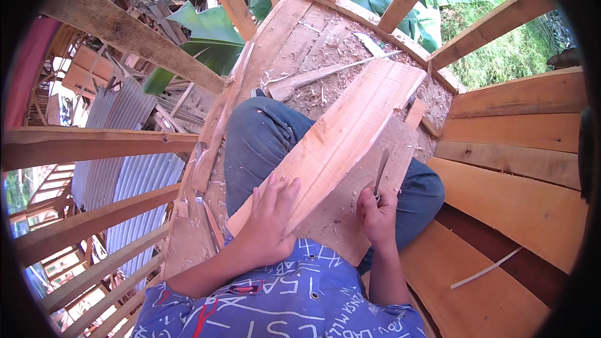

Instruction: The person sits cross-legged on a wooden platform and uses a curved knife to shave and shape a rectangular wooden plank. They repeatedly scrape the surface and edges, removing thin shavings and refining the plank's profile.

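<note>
A long pale wooden plank [350, 122] slants across my lap, its far end up and to the right. My left hand [269, 216] lies over its near end, fingers spread flat on the top face; its thumb is hard to make out. In my right hand [378, 216], closed in a fist, is a knife [382, 172] with its narrow blade pointing up and away. The knife stands to the right of the plank, apart from its edge. Beneath it, a wider, duller board [350, 213] rests across my legs.
Wood shavings and a split wood strip [332, 75] litter the plank floor [282, 44] ahead. Railing posts [119, 34] surround the left and far sides. Stacked boards [513, 194] line the right, with a thin stick [485, 268] on them. Corrugated sheets [141, 194] lie beyond the left railing.
</note>
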A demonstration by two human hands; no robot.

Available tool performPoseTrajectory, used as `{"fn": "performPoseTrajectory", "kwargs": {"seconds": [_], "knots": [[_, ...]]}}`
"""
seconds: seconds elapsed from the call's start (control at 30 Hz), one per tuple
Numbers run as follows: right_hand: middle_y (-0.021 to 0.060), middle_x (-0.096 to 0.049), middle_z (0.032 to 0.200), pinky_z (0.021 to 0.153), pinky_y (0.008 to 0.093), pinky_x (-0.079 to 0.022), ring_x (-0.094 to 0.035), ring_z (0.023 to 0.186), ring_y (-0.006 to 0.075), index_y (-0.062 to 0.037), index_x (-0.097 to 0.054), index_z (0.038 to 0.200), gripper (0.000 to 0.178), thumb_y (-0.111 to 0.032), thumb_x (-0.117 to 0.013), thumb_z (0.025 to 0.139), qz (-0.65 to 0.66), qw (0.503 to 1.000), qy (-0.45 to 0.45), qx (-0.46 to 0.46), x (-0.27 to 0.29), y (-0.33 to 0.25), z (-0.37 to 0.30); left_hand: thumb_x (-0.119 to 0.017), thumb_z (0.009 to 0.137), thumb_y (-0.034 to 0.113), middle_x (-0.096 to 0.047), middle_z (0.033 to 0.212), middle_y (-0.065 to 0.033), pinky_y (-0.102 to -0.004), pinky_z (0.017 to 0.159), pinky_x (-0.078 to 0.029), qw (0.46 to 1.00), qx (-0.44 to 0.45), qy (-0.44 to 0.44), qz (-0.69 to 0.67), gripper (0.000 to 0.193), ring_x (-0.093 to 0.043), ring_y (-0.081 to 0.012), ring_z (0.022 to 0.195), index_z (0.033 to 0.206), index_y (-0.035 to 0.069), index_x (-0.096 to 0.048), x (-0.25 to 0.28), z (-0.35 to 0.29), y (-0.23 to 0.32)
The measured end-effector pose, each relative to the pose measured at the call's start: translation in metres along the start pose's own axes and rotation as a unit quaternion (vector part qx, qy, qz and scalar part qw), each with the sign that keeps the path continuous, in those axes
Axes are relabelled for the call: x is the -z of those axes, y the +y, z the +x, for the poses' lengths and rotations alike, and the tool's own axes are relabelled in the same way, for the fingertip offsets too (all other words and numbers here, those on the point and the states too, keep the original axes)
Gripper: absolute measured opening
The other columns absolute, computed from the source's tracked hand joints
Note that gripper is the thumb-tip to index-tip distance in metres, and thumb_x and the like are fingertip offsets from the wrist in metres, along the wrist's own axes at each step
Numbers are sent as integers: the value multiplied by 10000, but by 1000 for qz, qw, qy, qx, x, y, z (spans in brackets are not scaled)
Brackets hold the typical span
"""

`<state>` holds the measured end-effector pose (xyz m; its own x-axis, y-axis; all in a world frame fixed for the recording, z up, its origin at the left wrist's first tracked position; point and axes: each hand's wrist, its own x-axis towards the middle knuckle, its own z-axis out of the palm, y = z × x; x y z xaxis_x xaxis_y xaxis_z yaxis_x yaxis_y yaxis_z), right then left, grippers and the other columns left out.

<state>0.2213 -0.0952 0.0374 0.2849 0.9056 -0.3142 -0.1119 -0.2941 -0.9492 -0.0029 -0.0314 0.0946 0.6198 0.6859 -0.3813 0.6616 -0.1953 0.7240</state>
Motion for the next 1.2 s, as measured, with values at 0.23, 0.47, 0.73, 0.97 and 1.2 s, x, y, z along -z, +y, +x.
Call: {"fn": "performPoseTrajectory", "kwargs": {"seconds": [0.23,0.47,0.73,0.97,1.2], "knots": [[-11,-418,554,477,264,-322,-397,548,57,9,-513,648,504,-400,-619,922,-89,995,-25,28,-6,3,-5,-524,635,-5,-318,1357,-256,-447,1111,-231,990,-19,9,-136,836,-304,-435,1333,1433,-17,-276,22,6,-8],[138,-440,485,431,356,-362,-470,418,246,1,-537,624,493,-415,-699,834,-310,947,-6,86,-26,-14,4,-510,607,-20,-329,1358,-245,-391,1113,-243,981,-24,16,-192,853,-355,-387,1301,1431,-25,-288,28,10,-11],[112,-470,477,426,371,-395,-526,444,297,-56,-545,594,625,-653,-690,706,-507,846,104,131,-20,-24,18,-521,698,44,-264,1392,-306,-536,1126,-176,990,-11,-1,-142,826,-211,-519,1354,1448,-52,-189,16,10,-8],[103,-474,487,428,362,-397,-526,444,287,-47,-498,572,699,-719,-672,659,-542,815,118,170,-9,-18,35,-501,727,62,-172,1450,-309,-664,1091,-108,990,10,-13,-142,839,-100,-531,1395,1472,-32,-127,9,11,-6],[99,-467,487,429,355,-389,-506,436,282,-50,-471,565,737,-762,-645,639,-555,795,117,217,-4,-12,50,-509,732,60,-161,1457,-301,-668,1089,-115,987,3,-8,-158,848,-89,-524,1400,1476,-28,-113,8,11,-12]]}}
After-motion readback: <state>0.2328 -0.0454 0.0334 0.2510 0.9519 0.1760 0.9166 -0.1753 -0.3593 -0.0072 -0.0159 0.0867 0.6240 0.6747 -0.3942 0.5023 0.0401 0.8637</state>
